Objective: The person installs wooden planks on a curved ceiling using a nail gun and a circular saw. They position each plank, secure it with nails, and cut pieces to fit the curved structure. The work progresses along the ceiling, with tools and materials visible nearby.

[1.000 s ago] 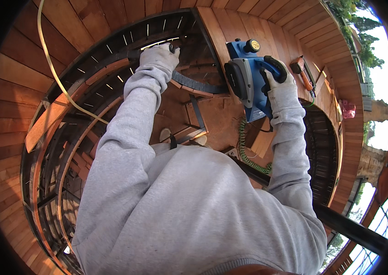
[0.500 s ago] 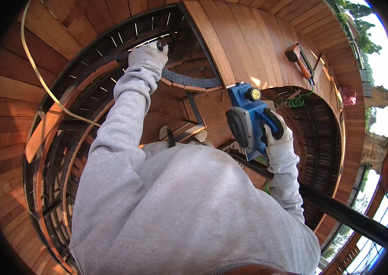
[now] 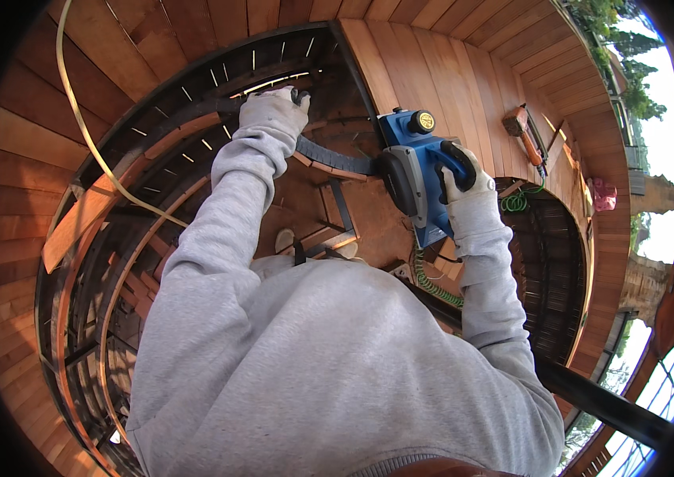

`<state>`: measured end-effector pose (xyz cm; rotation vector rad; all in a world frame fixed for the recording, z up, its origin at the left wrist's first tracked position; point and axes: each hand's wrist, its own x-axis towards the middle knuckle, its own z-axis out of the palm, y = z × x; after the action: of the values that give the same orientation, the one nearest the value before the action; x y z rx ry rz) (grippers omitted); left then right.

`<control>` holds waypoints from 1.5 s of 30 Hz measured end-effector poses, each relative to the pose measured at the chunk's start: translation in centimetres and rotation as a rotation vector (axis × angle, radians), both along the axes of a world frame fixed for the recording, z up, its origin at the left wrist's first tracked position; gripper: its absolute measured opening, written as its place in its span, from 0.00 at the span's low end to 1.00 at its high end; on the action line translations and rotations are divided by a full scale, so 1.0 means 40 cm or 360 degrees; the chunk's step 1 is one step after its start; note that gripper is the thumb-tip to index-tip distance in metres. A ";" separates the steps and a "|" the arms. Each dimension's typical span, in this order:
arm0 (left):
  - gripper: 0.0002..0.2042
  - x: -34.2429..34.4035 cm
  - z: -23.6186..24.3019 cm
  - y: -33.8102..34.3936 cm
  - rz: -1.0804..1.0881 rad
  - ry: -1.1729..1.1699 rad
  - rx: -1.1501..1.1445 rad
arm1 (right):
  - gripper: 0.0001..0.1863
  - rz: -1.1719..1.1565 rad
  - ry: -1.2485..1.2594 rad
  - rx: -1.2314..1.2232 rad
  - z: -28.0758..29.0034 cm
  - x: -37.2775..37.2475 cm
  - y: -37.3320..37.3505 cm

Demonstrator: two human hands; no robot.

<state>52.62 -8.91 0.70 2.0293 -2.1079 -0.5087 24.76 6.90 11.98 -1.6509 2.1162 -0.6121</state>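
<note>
In my gloved right hand (image 3: pixel 468 176) is a blue electric hand planer (image 3: pixel 424 171), its black rear handle wrapped by my fingers. The planer is held up at an angle, between the wooden deck and my body. My gloved left hand (image 3: pixel 275 111) reaches farther forward, closed on a dark curved bar (image 3: pixel 228 105) of the frame; its fingertips are partly hidden. Just right of that hand runs a dark curved strip (image 3: pixel 333 159) with a wooden edge.
A nail gun (image 3: pixel 524 135) with a green coiled hose (image 3: pixel 514 201) lies on the wooden deck (image 3: pixel 440 75) to the right. A pale hose (image 3: pixel 82 131) hangs at left, beside a loose board (image 3: pixel 74 226). A black pipe (image 3: pixel 599 397) crosses at lower right. Below are openings between the frames.
The planer and my right hand have moved left, closer to my left hand. My left hand stays closed at the same bar, while the whole view has shifted slightly.
</note>
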 end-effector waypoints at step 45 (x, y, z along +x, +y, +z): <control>0.21 -0.006 -0.007 -0.006 -0.0012 -0.0150 0.0053 | 0.21 0.0119 -0.0018 -0.0155 -0.004 -0.037 0.136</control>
<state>52.37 -9.15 0.41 2.1038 -2.1750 -0.4608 23.30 12.34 11.80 -1.7658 2.0360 -0.7091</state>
